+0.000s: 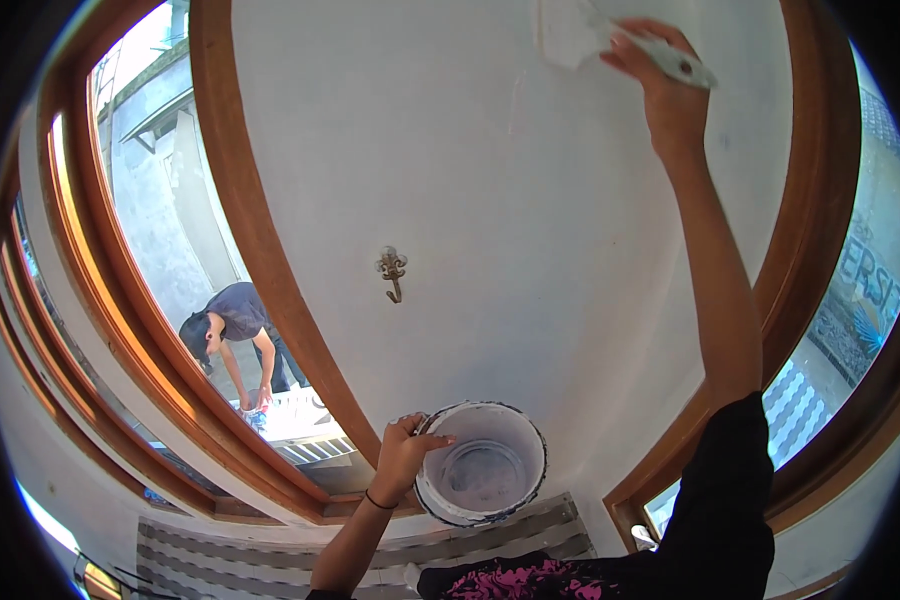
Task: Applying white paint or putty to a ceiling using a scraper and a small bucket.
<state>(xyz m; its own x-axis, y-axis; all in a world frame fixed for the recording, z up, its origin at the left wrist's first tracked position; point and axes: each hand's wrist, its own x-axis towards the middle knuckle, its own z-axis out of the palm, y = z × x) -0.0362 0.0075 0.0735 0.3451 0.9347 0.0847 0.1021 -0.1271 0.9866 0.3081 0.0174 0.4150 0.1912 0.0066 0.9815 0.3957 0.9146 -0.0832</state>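
Observation:
High on the white wall (370, 130), a wide paintbrush (573, 35) with a pale handle lies close to the surface. My right hand (670, 95) grips its handle, the arm stretched upward; whether the bristles touch the wall is hard to make out. Lower down, my left hand (404, 458) clasps the rim of a round white paint bucket (522, 440), thumb over the inside edge. The bucket tips toward me, showing paint-smeared walls and a whitish bottom. Between the two hands' heights, a brass-coloured wall hook (392, 272) is fixed to the wall.
Brown wooden frames (232, 150) edge the wall on the left, with another frame (820, 150) on the right. Through the left window a person (238, 315) bends over a white slatted surface (305, 418) outside. Grey-and-white patterned flooring (200, 545) lies below.

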